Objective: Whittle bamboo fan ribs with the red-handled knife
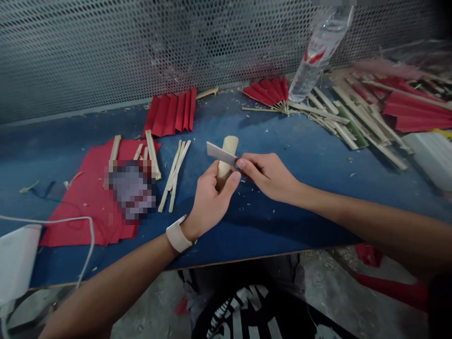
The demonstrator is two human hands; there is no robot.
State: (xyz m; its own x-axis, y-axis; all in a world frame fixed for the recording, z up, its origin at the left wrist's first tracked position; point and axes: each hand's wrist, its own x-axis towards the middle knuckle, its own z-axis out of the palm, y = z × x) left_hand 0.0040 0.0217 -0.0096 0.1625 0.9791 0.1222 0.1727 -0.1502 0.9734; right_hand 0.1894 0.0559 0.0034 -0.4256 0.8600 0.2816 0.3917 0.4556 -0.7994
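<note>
My left hand (212, 200) is closed around the lower end of a short pale bamboo piece (228, 149), which it holds upright over the blue table (268, 212). A white watch band sits on that wrist. My right hand (268, 175) pinches the handle end of a flat grey blade (221, 153), whose blade lies across the bamboo piece just above my left thumb. Small shavings lie on the table under both hands.
Loose bamboo slats (174, 172) lie left of my hands, beside red paper sheets (88, 202) and a folded red fan sheet (172, 113). A half-made red fan (270, 92), a plastic water bottle (319, 49) and more slats and fans (367, 117) fill the back right. A perforated metal wall stands behind.
</note>
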